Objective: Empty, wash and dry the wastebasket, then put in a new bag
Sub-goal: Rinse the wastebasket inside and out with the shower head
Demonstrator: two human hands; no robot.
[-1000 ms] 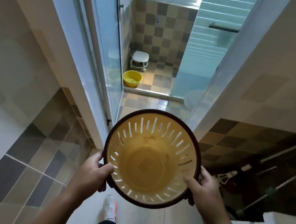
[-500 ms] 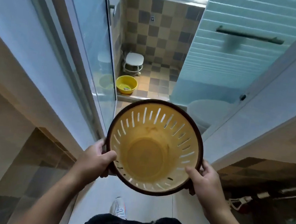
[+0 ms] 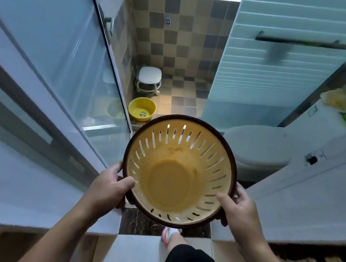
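At lower centre of the frame, your hands, left (image 3: 106,185) and right (image 3: 243,206), grip the wastebasket (image 3: 179,170) by its rim. It looks emptied; washing, drying and bagging remain.

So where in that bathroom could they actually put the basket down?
Both hands, left hand and right hand, grip the wastebasket. Bare checkered floor lies between the white stool, the yellow basin and the ribbed panel. It is tighter near the toilet and the glass door.
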